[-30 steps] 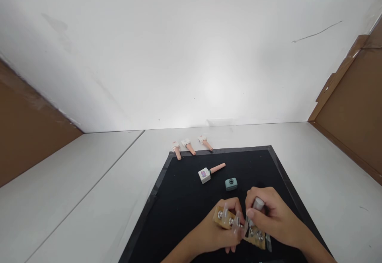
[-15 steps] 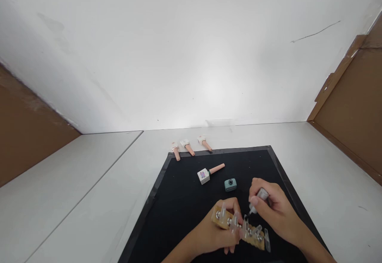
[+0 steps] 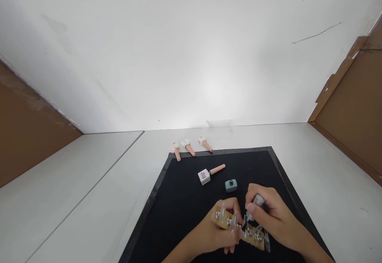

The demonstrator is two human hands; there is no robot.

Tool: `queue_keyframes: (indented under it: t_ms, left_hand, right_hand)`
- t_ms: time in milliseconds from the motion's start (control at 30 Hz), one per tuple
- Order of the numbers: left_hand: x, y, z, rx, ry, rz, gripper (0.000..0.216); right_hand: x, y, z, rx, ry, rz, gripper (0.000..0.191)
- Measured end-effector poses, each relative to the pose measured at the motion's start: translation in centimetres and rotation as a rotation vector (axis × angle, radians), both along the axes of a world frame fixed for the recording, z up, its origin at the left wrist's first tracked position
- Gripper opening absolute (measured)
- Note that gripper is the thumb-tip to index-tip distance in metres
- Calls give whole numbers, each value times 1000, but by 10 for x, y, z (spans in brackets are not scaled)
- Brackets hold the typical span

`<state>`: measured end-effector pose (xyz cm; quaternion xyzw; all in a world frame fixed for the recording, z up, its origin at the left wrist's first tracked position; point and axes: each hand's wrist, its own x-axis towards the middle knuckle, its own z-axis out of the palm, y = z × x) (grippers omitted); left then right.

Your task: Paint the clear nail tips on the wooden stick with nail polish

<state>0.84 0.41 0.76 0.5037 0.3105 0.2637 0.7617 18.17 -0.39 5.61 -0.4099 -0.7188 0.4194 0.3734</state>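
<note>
Two bare hands work low over a black mat (image 3: pixel 185 203) that lies on a white table (image 3: pixel 89 191). The left hand (image 3: pixel 219 231) grips a tan wooden nail-tip holder (image 3: pixel 222 220), fingers curled together around its left end with the thumb on top. The holder stretches from those fingers toward the right hand, carrying a row of silver balls with clear false nail tips (image 3: pixel 235 220) standing on them.

The right hand (image 3: pixel 270 215) pinches a silver-grey brush cap (image 3: pixel 257 202) between thumb and fingertips, closed firmly on it. Its brush end points down and touches, or nearly touches, a nail tip around the middle of the holder; the exact contact is too small to tell.

Just beyond both sets of fingertips sits a small teal polish bottle (image 3: pixel 230 185), open and upright. Farther past it, a white polish bottle with a pink cap (image 3: pixel 210 173) lies on its side. Well beyond the fingers, at the mat's far edge, three more pink-capped bottles (image 3: pixel 188 147) lie in a row.
</note>
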Motion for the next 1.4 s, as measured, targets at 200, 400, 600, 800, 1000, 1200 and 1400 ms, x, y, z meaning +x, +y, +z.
queue_keyframes:
  t_ms: [200,400,600,800,1000,1200,1400]
  left_hand:
    - [-1,-2,-1,10,-12,-8,36]
    - [0,-1,0,14,-1,-17,40]
    - [-4,-4,-5,-7,-44,-6,46]
    - [-7,-3,-16,-55,-164,9,43]
    - [-8,-2,-20,-140,-327,17,36]
    - [-9,-2,-21,-196,-514,-48,27]
    - [-8,-1,-21,-270,-607,-94,25]
  right_hand:
    - [-1,1,1,39,22,-146,25]
    - [-1,1,2,-44,-3,-16,26]
    - [1,2,-3,-76,142,-185,25]
    - [-2,2,-4,-355,476,-99,32]
    - [-4,5,-6,-544,775,-7,26]
    - [-6,7,-6,-553,914,24,19]
    - [-6,5,-6,-512,859,14,27]
